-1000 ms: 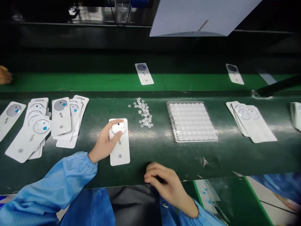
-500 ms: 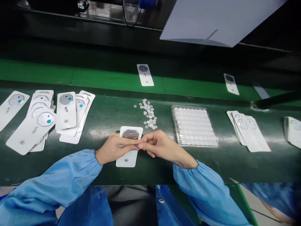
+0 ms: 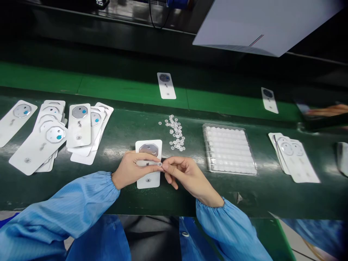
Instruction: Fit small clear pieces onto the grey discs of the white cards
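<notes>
Nearest me, bottom of frame: two blue sleeves, elbows wide. Left hand (image 3: 129,170) comes in over the white card (image 3: 153,179); thumb and forefinger pinch a small clear disc (image 3: 160,164). Right hand (image 3: 187,177) meets it from the right, thumb and forefinger tips pressed together at the disc's edge; cannot tell whether they grip it too. Other right fingers curled loosely.

Key relation: disc sits between the two sets of fingertips, by the card's right edge. Height above the card unclear. Card's long axis runs nearly straight up the frame, its silvery panel (image 3: 149,149) at the far end, just beyond the left fingers. Left hand nearer the card, overlapping its middle.

Farther up: loose discs (image 3: 177,135) scattered on the green counter (image 3: 130,123), nearer the right hand. Right of centre, a clear tray (image 3: 232,173). Beyond, upper middle, another card (image 3: 166,87) lies alone.
</notes>
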A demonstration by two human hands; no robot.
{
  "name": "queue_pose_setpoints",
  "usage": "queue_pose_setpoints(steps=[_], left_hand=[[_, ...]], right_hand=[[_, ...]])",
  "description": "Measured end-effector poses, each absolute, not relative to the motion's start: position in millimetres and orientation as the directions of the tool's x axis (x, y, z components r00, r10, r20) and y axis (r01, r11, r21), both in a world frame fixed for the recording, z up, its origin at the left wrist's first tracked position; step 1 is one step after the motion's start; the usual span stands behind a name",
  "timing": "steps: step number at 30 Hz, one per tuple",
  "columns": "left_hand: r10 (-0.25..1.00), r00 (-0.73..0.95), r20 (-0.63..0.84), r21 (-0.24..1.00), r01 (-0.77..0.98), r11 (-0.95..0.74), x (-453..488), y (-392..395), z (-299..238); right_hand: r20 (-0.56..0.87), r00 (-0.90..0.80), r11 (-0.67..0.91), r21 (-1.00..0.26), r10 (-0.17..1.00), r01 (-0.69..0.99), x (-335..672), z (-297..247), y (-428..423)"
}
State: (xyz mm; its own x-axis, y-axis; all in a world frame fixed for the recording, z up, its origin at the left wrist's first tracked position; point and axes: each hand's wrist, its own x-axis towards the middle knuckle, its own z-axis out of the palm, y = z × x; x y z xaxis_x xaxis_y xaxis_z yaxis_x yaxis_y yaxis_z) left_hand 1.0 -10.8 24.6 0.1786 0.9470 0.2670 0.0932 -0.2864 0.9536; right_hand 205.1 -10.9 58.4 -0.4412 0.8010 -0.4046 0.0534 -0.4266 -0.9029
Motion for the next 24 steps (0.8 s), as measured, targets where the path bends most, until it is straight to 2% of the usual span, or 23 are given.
queue_pose_setpoints(steps=[14, 20, 24], left_hand=[[0.958, 0.187, 0.216, 0.966, 0.102, -0.238, 2, -10, 24], [0.968, 0.201, 0.152, 0.980, 0.095, -0.174, 0, -10, 21], [0.982, 0.178, 0.065, 0.996, 0.053, -0.075, 1, -12, 19]], right_hand=[[-0.339, -0.343, -0.298, -0.940, 0.876, 0.168, 199, 60, -12], [-0.165, -0.212, -0.117, -0.968, 0.963, 0.224, 192, 60, -9], [-0.101, -0.206, -0.037, -0.955, 0.973, 0.294, 184, 57, -2]])
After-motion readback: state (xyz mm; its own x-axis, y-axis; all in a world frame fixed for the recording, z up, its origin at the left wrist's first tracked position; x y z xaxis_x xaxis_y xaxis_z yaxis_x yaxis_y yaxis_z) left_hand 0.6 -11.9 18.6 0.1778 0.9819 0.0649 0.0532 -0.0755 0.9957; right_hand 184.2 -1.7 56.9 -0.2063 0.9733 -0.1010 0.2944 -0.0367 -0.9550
